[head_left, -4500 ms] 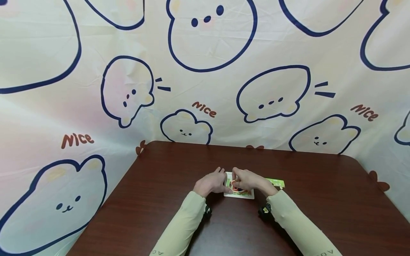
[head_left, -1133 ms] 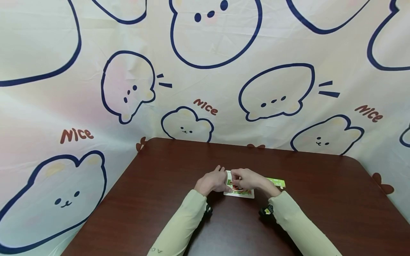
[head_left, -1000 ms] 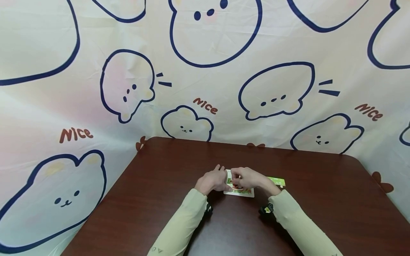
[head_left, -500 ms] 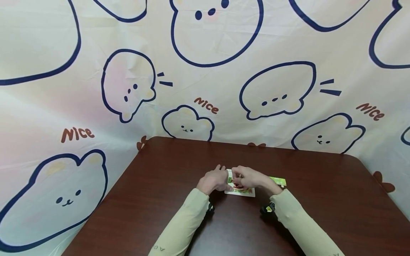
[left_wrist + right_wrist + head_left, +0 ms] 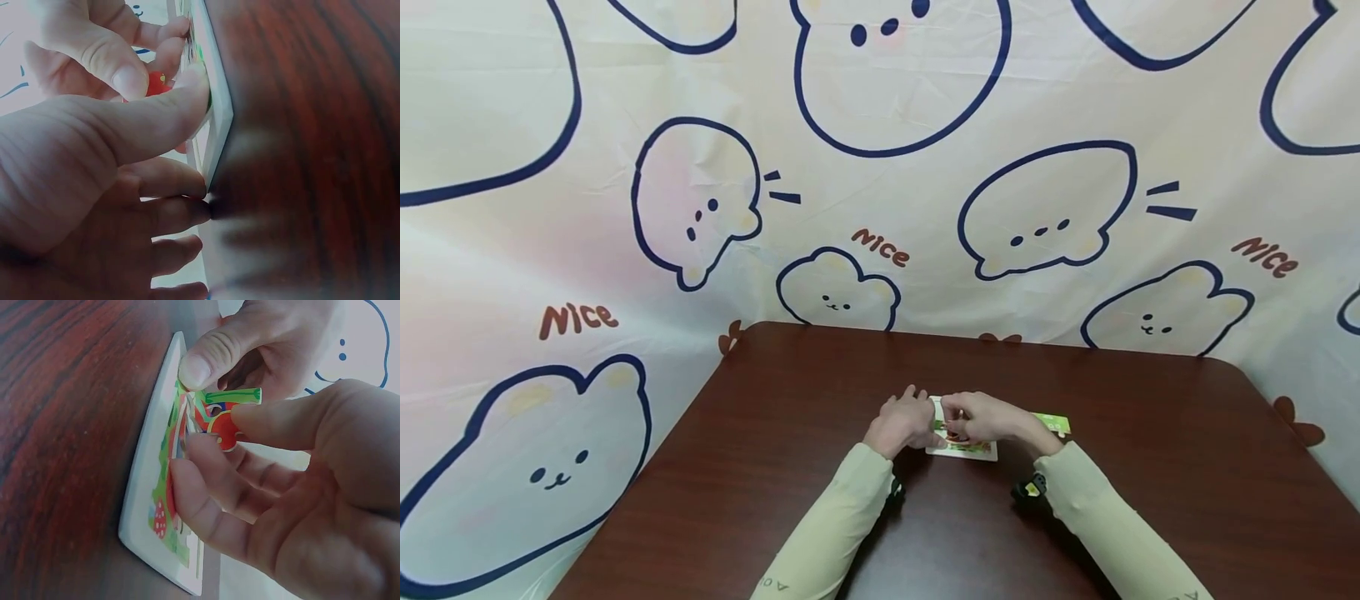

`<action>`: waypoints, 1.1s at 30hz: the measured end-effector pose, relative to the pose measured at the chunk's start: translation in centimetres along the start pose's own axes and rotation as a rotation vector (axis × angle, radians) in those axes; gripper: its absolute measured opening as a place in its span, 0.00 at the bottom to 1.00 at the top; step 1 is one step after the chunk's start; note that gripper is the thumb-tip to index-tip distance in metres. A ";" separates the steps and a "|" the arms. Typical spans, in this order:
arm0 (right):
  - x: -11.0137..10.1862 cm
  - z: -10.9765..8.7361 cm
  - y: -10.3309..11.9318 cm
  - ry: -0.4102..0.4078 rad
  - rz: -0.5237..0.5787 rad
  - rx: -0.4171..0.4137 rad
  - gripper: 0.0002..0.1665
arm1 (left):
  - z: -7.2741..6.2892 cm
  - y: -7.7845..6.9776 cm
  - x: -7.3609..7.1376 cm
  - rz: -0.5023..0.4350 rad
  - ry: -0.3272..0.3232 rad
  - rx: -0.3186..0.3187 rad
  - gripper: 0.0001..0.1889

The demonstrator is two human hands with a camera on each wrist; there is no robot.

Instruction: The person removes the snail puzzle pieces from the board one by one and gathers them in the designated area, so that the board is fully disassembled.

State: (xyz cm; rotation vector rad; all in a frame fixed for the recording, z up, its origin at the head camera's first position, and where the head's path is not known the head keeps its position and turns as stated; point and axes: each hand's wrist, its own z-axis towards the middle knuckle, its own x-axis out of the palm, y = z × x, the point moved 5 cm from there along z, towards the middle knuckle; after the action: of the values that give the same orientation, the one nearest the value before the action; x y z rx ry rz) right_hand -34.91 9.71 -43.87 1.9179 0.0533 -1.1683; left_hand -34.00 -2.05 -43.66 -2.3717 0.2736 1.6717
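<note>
A thin white-rimmed puzzle board (image 5: 962, 454) with a colourful printed picture lies on the table. My right hand (image 5: 988, 418) is over it and pinches a red and green puzzle piece (image 5: 225, 428) between thumb and fingers, tilted up from the board in the right wrist view. In the left wrist view, a bit of the red piece (image 5: 158, 84) shows between the hands. My left hand (image 5: 902, 425) rests at the board's left side. Its thumb presses on the board's face, while its other fingers stretch out past the edge. Most of the picture is hidden by the hands.
A light green card strip (image 5: 1052, 423) with a small knob on its edge lies right of the board, partly behind my right forearm. Beneath everything is a dark brown wooden table (image 5: 820, 375). A cartoon-printed cloth (image 5: 910, 200) hangs behind it.
The head view has shifted slightly. Both hands stay at the board, with only small movements of the right hand's fingers. The board and green strip keep their places.
</note>
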 end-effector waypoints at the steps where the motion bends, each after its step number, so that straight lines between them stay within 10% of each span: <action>1: 0.0 0.0 0.0 0.004 -0.002 0.001 0.10 | 0.0 0.1 0.1 -0.002 0.004 -0.002 0.24; 13: -0.2 -0.3 0.3 0.030 -0.018 -0.062 0.09 | 0.3 0.1 0.2 -0.007 0.004 -0.020 0.40; 33: -3.5 -4.3 -4.2 -0.115 0.078 0.080 0.06 | -0.2 0.2 0.4 -0.027 -0.021 0.022 0.37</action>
State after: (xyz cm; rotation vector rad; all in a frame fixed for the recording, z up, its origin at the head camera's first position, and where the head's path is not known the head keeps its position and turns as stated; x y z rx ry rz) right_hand -35.71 16.62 -43.22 1.9008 -0.1305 -1.2422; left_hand -33.79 -2.26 -43.95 -2.3296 0.2536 1.6719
